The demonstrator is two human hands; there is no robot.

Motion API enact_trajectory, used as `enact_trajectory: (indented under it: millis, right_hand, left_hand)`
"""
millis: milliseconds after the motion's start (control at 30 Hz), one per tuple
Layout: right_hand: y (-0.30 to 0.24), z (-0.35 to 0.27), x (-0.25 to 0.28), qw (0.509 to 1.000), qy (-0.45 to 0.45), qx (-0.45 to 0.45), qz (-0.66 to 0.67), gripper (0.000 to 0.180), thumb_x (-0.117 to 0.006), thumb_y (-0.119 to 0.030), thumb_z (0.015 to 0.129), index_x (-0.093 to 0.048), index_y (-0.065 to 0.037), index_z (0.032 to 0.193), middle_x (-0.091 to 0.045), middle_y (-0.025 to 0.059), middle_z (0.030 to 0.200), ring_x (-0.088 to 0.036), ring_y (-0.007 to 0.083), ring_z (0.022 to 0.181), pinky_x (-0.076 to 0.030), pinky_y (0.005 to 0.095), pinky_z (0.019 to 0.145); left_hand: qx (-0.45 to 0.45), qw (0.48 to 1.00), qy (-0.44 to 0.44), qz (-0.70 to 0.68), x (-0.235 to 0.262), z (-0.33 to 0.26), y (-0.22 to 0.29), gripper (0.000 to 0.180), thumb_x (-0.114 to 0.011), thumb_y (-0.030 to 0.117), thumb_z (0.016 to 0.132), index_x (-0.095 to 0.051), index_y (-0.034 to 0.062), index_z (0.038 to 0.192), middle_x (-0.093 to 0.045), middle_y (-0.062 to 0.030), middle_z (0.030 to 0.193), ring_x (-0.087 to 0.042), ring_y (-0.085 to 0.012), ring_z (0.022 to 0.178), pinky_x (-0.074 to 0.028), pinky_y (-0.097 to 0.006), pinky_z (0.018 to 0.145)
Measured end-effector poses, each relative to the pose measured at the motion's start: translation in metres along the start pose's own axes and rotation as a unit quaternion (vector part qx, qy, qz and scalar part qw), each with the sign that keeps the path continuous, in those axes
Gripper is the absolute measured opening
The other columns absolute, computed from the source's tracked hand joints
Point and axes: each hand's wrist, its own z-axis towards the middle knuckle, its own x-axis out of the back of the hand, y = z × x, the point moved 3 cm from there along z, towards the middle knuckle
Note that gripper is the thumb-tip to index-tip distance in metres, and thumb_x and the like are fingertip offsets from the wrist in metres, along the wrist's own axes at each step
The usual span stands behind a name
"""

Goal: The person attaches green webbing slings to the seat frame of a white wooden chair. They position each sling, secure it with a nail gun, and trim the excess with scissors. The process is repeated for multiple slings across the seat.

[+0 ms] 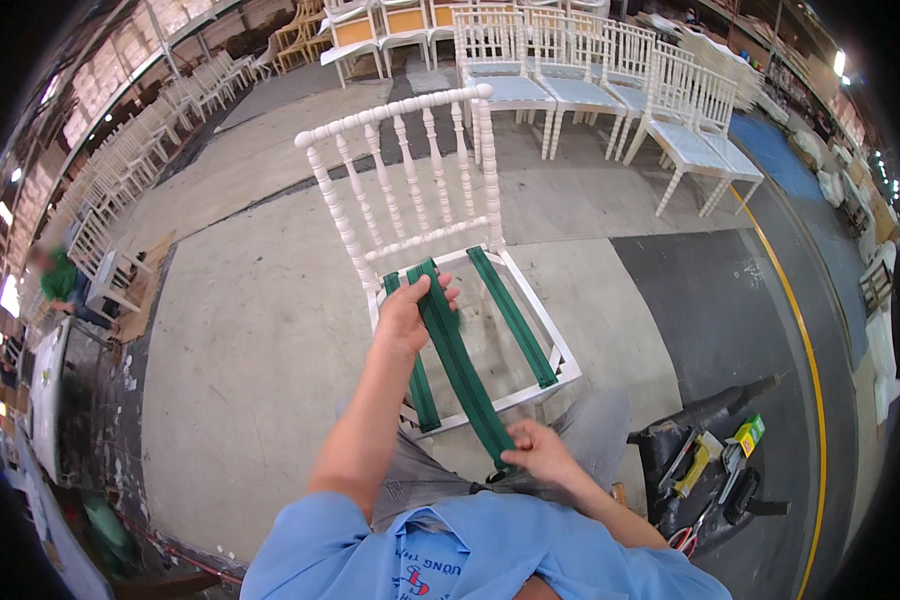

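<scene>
a white chair frame point(492, 190) is standing in front, with two green straps point(515, 318) spanning its seat, while a light blue shirt point(510, 545) is showing dark lettering and a red emblem point(416, 577). a third green strap point(457, 362) is stretching over the seat, the left hand point(406, 314) gripping its upper part, the right hand point(544, 453) pinching its lower end. at the right, a green-and-yellow box point(749, 434) is lying beside tools, its print too small to tell.

Light-blue short-sleeved shirt point(545, 545), red-and-dark-blue printed emblem point(416, 578); grey trousers point(602, 432); forearms point(362, 420) bare.
</scene>
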Motion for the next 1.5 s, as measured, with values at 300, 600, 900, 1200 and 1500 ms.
enact_trajectory:
  millis: [300,600,900,1200,1500]
  right_hand:
    - [0.003,0.024,0.013,0.923,-0.094,-0.013,-0.374,0.049,-0.078,-0.025,0.099,-0.064,0.003,0.137,-0.077,0.0132,0.115,-0.071,0.0168,0.110,-0.056,0.0332,0.094]
    - [-0.104,0.087,0.009,0.991,-0.010,0.007,0.136,0.026,-0.072,-0.023,0.104,-0.075,0.000,0.117,-0.075,0.0034,0.102,-0.067,0.0110,0.094,-0.052,0.0290,0.080]
    - [-0.087,0.078,0.012,0.979,0.068,0.099,0.162,0.013,-0.072,-0.015,0.103,-0.075,-0.003,0.104,-0.072,-0.0011,0.089,-0.061,0.0060,0.078,-0.048,0.0256,0.074]
    - [-0.077,0.068,0.027,0.979,0.095,0.127,0.124,0.012,-0.069,-0.006,0.104,-0.074,0.001,0.112,-0.073,-0.0001,0.095,-0.063,0.0050,0.082,-0.050,0.0233,0.075]
    - [-0.096,0.060,0.026,0.986,0.064,0.150,0.021,0.011,-0.069,-0.005,0.103,-0.072,0.000,0.112,-0.073,-0.0011,0.095,-0.062,0.0046,0.084,-0.051,0.0240,0.075]
  left_hand:
    - [-0.066,0.995,0.066,0.038,0.008,-0.042,0.005,0.025,-0.058,0.022,0.111,-0.056,0.0004,0.124,-0.074,-0.0162,0.110,-0.074,-0.0309,0.091,-0.063,-0.044,0.078]
    - [0.049,0.986,-0.032,0.155,0.022,-0.122,-0.139,0.032,-0.064,0.020,0.109,-0.065,-0.0024,0.131,-0.076,-0.0113,0.112,-0.074,-0.0197,0.099,-0.059,-0.032,0.089]
    - [0.040,0.876,-0.079,0.475,0.053,-0.112,-0.174,0.041,-0.075,0.025,0.099,-0.069,-0.0021,0.128,-0.074,-0.0119,0.114,-0.069,-0.0219,0.101,-0.054,-0.036,0.090]
    - [-0.015,0.591,-0.130,0.796,0.080,-0.056,-0.222,0.076,-0.074,0.024,0.085,-0.049,0.0059,0.154,-0.065,-0.0240,0.139,-0.063,-0.0441,0.125,-0.051,-0.051,0.107]
    - [0.072,0.813,-0.130,0.563,0.100,-0.084,-0.205,0.059,-0.066,0.014,0.090,-0.059,0.0035,0.148,-0.071,-0.0165,0.136,-0.067,-0.0255,0.122,-0.051,-0.039,0.105]
